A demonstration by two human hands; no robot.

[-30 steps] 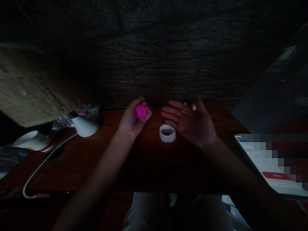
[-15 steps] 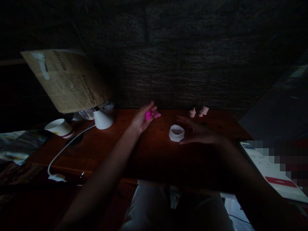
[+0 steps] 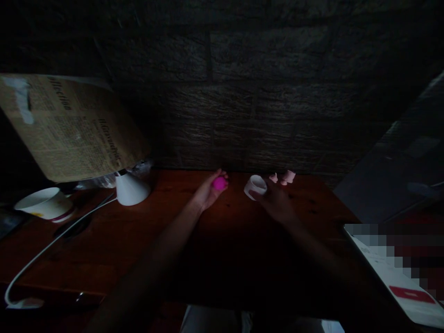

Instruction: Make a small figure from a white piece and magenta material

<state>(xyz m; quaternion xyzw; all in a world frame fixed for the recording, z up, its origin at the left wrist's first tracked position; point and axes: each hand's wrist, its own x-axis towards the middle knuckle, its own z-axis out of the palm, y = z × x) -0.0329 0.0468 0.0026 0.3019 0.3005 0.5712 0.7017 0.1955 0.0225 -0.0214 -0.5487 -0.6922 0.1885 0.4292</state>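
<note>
In my left hand (image 3: 207, 192) lies a bright magenta ball (image 3: 218, 183), held by curled fingers above the wooden table. My right hand (image 3: 277, 201) grips a small white, open-topped round pot (image 3: 255, 186), with the thumb on its near side and the fingers around its right. The pot is slightly tilted, its opening facing up; whether its base touches the table I cannot tell. Just beyond the right hand are two small pale pink pieces, a smaller one (image 3: 274, 177) partly hidden by the hand and a larger cup-topped one (image 3: 288, 176).
A lamp with a white base (image 3: 132, 189) and a printed paper shade (image 3: 72, 129) stands at the left. Near it are a paper cup (image 3: 46, 203) and a white cord (image 3: 62, 233). A brick wall (image 3: 225, 101) backs the wooden table (image 3: 215, 240). A bright screen (image 3: 391, 277) is at right.
My right hand has closed on the white pot, which is now tilted. The paler pink piece by my left hand no longer shows. The view has shifted, moving the lamp left and lower.
</note>
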